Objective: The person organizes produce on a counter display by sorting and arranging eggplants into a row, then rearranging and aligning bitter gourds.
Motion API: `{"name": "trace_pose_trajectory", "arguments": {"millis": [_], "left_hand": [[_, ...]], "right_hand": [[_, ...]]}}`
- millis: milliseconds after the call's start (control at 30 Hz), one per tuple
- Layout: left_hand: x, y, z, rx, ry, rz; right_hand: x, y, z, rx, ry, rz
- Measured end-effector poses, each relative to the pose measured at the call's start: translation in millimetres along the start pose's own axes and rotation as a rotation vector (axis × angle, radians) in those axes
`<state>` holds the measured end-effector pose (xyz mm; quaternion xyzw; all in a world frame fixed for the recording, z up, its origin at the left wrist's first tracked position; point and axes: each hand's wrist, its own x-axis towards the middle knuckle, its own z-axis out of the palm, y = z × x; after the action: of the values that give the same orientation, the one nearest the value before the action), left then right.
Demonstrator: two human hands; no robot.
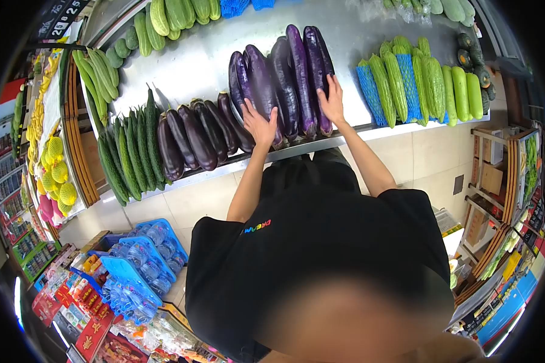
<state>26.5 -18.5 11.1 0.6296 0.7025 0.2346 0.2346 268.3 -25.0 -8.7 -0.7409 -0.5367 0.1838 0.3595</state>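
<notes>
Two hands, both loose: left hand (260, 125) rests open, fingers spread over the left part of a row of long purple eggplants (298, 72); right hand (332, 104) lies along the row's right flank, neither clenched round a single piece

Eggplants' place: on the metal desk (200, 57), between and partly beneath the hands, far ends stretching past the fingertips, near ends close to the desk's near edge (236, 162)

Reason for the spread palms: probably to brace the row from both sides, as smooth, rounded skins would roll apart easily

Reason for the near-to-far lie: side by side, the long pieces presumably take less width and show their full length

Left neighbours: shorter dark eggplants (198, 142) just beside the left hand, then green cucumbers (140, 148) farther left, seemingly grouped by kind

Right neighbours: ridged green gourds (396, 85), well apart from the right hand, some in blue netting (410, 88), perhaps to guard their skins
</notes>
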Motion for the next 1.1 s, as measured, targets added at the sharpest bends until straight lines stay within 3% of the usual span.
{"name": "trace_pose_trajectory", "arguments": {"millis": [100,267,400,700,800,933,1100], "left_hand": [[2,-5,0,-0.01,-0.012,0.018],[4,-4,-10,-0.034,-0.133,-0.035],[5,-5,-7,-0.071,-0.119,-0.022],[4,-8,-4,-0.062,-0.116,0.003],[3,-9,-6,-0.063,-0.12,0.004],[4,-7,-8,-0.045,-0.126,0.02],[4,-9,-7,-0.021,-0.12,0.038]], "right_hand": [[5,26,-10,0.093,0.04,0.058],[-2,57,-9,0.248,-0.165,0.257],[-10,41,7,0.369,-0.225,0.458],[-17,39,8,0.15,-0.129,0.221],[-14,33,-1,0.186,-0.198,0.318],[-14,39,4,0.199,-0.164,0.24],[-14,34,-2,0.241,-0.238,0.309]]}}
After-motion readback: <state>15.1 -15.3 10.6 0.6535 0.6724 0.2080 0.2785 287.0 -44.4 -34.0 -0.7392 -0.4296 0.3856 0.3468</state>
